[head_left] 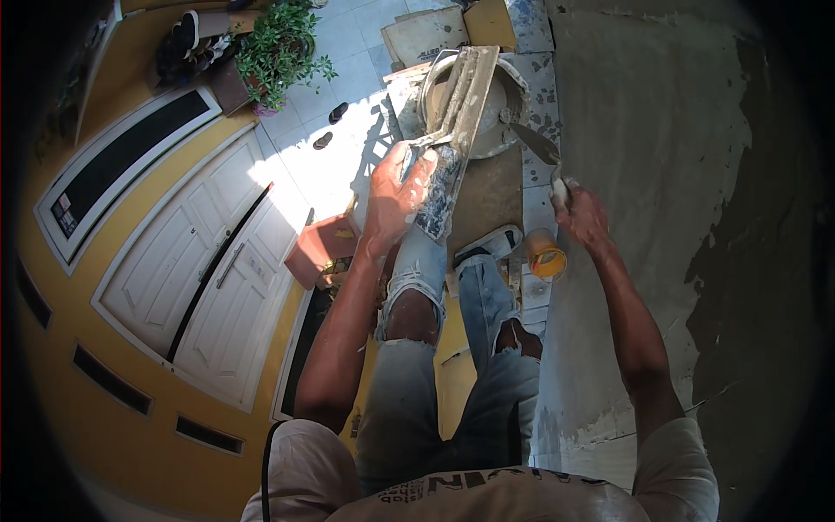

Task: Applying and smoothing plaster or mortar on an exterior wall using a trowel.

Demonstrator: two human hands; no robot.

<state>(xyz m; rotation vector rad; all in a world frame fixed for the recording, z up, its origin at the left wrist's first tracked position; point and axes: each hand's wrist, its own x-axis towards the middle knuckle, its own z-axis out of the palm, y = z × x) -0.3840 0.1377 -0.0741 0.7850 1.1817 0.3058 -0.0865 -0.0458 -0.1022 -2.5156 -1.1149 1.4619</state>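
Observation:
My left hand (pixel 396 196) is closed round the handle of a long, mortar-smeared plastering float (pixel 474 100), which slants up over a round bucket (pixel 524 87) and hides part of it. Grey mortar coats the bucket's inside. At the right, my right hand (pixel 583 216) grips the pale handle of a pointed trowel (pixel 534 143). Its blade points up and left, its tip by the bucket's lower right rim. Below that hand stands a small orange-yellow container (pixel 546 257).
A grey plastered wall (pixel 626 287), darker and wet-looking in part, fills the right side. A reddish box (pixel 322 248) stands left of my legs. Farther off are a potted plant (pixel 278 52), loose sandals (pixel 330 126), cardboard (pixel 426 36) and white doors (pixel 191 261).

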